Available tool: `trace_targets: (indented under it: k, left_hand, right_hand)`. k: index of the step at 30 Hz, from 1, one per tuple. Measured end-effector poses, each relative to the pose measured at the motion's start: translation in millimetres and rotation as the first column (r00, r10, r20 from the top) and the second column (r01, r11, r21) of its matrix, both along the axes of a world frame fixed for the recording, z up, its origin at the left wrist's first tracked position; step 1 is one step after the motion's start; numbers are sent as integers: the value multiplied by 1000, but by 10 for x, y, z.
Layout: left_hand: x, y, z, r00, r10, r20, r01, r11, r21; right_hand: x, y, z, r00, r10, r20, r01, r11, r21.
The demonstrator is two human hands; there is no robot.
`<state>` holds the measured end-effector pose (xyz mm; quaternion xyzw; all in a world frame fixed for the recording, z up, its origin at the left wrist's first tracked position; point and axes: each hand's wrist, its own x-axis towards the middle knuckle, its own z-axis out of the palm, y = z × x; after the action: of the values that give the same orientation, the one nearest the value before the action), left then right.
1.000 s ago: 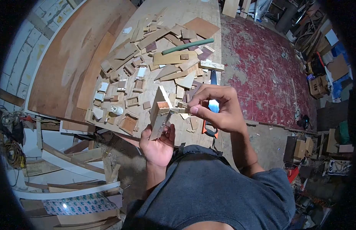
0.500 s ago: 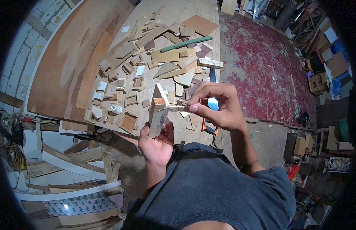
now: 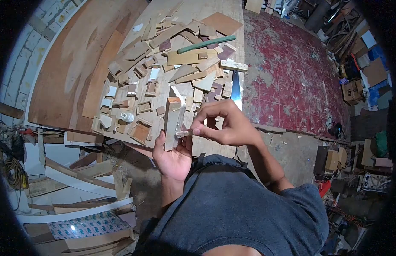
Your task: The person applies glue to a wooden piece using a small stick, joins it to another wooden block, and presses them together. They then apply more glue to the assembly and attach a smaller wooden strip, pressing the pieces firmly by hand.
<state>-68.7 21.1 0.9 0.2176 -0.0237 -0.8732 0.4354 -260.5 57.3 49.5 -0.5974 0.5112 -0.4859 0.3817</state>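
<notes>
My left hand (image 3: 174,162) grips a small assembled wooden piece (image 3: 174,123) by its lower end, holding it upright above the table's near edge. White spots run along its right edge. Between the thumb and fingers of my right hand (image 3: 223,126) is a thin small stick (image 3: 184,133), its tip against the lower right edge of the wooden piece. Behind my hands, many small wooden offcuts and little box-like pieces (image 3: 144,106) lie on the table (image 3: 163,81). A small white-topped bottle (image 3: 126,117) stands among them at the left.
A saw (image 3: 236,89) lies near the table's right edge, partly behind my right hand. A green strip (image 3: 206,44) rests across the offcuts. Large wooden boards (image 3: 74,64) are at the left, and wood scraps (image 3: 78,175) lie below them. Red flooring (image 3: 287,81) is at the right.
My right hand has moved down and left, bringing the stick from the upper part of the wooden piece to its lower edge. The left hand keeps its hold.
</notes>
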Motion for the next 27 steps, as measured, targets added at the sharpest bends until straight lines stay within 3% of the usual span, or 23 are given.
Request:
trace_targets:
  k: [4, 12, 19, 23, 27]
  left_hand:
    - [4, -8, 6, 1000, 9, 3, -9, 1000, 18]
    - [13, -20, -7, 999, -13, -38, 14, 999, 44]
    - [-22, -16, 71, 1000, 20, 12, -22, 989, 148]
    - [-13, -34, 17, 1000, -7, 2, 7, 994, 108]
    - [-2, -46, -15, 999, -19, -29, 22, 996, 81]
  right_hand:
    - [-4, -28, 6, 997, -64, 38, 62, 997, 50]
    - [-40, -21, 57, 978, -184, 93, 190, 980, -54]
    - [-58, 14, 79, 990, -122, 75, 128, 989, -78]
    - [-48, -33, 69, 989, -142, 38, 145, 986, -87]
    - [-87, -74, 69, 972, -204, 114, 215, 972, -93]
